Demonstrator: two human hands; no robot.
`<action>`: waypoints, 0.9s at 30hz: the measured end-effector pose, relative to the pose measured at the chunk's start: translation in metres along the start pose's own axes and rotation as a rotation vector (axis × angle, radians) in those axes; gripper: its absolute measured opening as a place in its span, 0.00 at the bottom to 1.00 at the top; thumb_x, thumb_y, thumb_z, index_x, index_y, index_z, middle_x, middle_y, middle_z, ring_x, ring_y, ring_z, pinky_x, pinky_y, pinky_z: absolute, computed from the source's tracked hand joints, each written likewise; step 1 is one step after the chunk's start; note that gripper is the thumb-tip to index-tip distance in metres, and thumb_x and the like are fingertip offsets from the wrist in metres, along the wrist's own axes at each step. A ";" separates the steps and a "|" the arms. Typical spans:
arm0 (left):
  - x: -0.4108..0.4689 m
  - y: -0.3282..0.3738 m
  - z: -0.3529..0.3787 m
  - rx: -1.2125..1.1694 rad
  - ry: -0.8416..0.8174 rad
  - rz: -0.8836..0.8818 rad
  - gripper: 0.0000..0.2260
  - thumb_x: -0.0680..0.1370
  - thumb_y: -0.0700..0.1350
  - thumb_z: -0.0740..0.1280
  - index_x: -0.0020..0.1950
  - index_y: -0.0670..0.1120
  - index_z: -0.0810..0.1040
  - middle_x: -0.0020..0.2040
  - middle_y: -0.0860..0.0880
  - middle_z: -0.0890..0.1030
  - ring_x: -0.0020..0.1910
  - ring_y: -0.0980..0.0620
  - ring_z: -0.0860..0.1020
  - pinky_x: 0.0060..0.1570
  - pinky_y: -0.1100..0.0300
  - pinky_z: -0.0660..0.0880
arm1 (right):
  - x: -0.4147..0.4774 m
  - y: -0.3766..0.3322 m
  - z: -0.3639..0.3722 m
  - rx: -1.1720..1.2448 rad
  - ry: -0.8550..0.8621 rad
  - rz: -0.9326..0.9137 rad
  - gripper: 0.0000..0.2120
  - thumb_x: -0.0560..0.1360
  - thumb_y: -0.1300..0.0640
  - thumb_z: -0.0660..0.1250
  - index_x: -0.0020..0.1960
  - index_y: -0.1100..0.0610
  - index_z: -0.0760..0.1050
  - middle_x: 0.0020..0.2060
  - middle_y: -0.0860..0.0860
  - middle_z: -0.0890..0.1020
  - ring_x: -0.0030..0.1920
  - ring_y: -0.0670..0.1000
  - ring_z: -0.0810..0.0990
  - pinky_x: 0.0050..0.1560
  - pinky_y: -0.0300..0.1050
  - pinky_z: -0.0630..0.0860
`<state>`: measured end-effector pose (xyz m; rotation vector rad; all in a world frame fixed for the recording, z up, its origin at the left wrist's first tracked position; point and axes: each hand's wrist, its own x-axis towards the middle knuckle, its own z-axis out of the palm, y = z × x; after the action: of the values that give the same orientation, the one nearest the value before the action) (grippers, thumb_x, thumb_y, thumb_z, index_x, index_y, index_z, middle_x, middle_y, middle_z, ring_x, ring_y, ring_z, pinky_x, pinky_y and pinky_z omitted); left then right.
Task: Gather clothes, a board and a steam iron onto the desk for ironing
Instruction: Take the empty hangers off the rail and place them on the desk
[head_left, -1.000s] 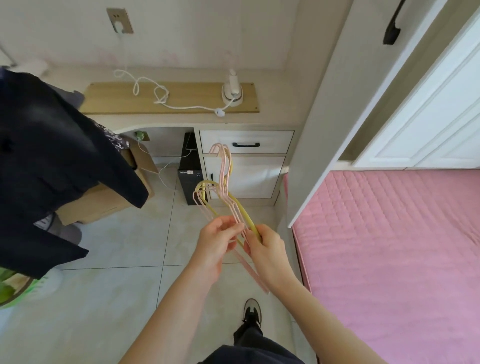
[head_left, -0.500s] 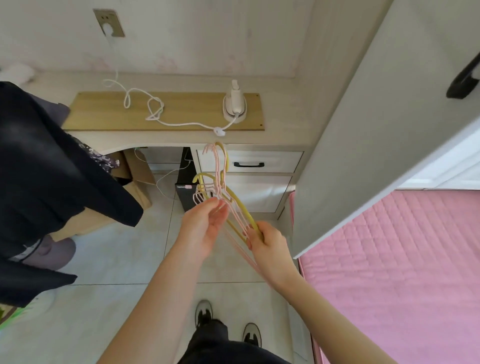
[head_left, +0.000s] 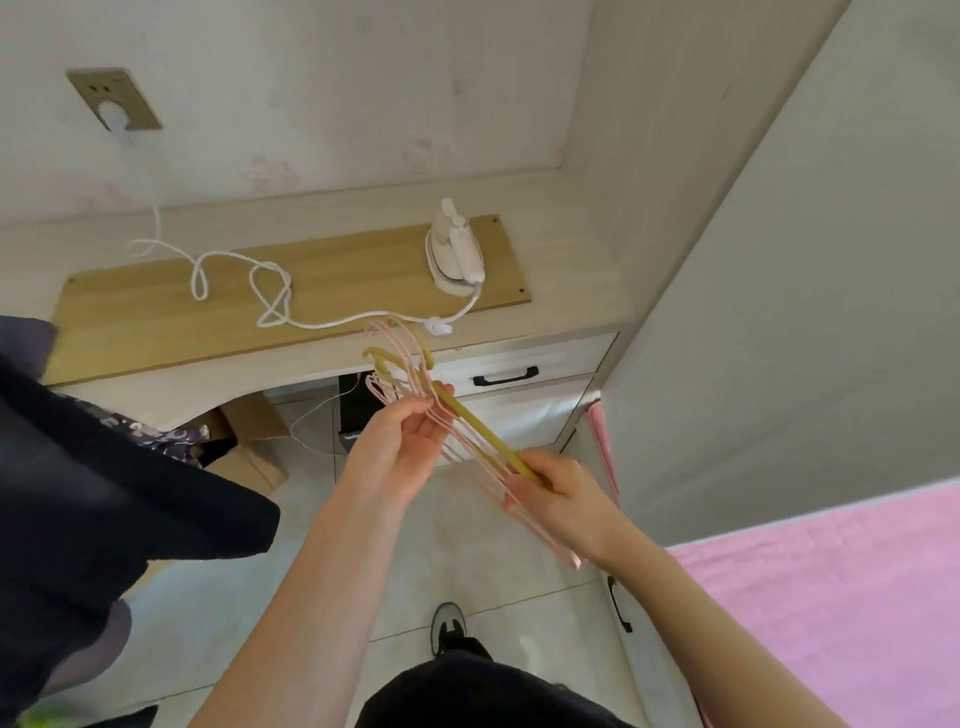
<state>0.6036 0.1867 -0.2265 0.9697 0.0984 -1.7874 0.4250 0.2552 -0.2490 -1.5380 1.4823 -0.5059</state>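
A bundle of pink and yellow hangers (head_left: 457, 415) is held in front of me over the floor. My right hand (head_left: 558, 493) grips their lower ends. My left hand (head_left: 405, 441) holds them near the hooks with curled fingers. On the pale desk (head_left: 550, 223) lies a wooden board (head_left: 332, 280). A white steam iron (head_left: 456, 254) stands on the board's right end, its white cord (head_left: 234, 280) looping to a wall socket (head_left: 114, 98). Dark clothes (head_left: 88, 488) hang at the left, draped close to the camera.
Desk drawers with a black handle (head_left: 506, 376) sit below the desk at right. A cardboard box (head_left: 249, 447) and a black computer tower (head_left: 356, 415) stand under the desk. A wardrobe door (head_left: 779, 312) stands open at right beside a pink bed (head_left: 831, 597).
I have stepped closer to the desk and the view has tilted. Both hands, still holding the hangers, have risen towards the desk's front edge.
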 end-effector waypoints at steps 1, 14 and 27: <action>0.006 0.004 0.001 0.031 0.011 -0.017 0.15 0.78 0.29 0.57 0.63 0.35 0.71 0.56 0.37 0.78 0.56 0.44 0.79 0.63 0.50 0.73 | 0.007 -0.001 -0.002 -0.040 -0.027 0.025 0.11 0.78 0.53 0.60 0.41 0.51 0.77 0.34 0.40 0.80 0.35 0.43 0.76 0.39 0.41 0.73; 0.041 -0.014 0.015 0.383 -0.153 -0.306 0.08 0.71 0.28 0.64 0.46 0.37 0.78 0.36 0.43 0.80 0.38 0.48 0.81 0.38 0.57 0.81 | 0.040 -0.017 -0.029 0.326 -0.170 0.315 0.13 0.78 0.50 0.63 0.54 0.58 0.80 0.46 0.50 0.84 0.48 0.47 0.82 0.57 0.46 0.79; 0.060 -0.037 0.086 0.467 -0.152 -0.376 0.09 0.75 0.26 0.59 0.47 0.34 0.77 0.42 0.37 0.81 0.44 0.43 0.81 0.51 0.51 0.78 | 0.044 0.010 -0.090 0.706 -0.274 0.377 0.10 0.78 0.60 0.65 0.55 0.63 0.80 0.53 0.62 0.82 0.55 0.59 0.81 0.56 0.51 0.78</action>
<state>0.5181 0.1158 -0.2214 1.1930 -0.2603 -2.2849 0.3560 0.1860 -0.2248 -0.7218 1.1634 -0.4958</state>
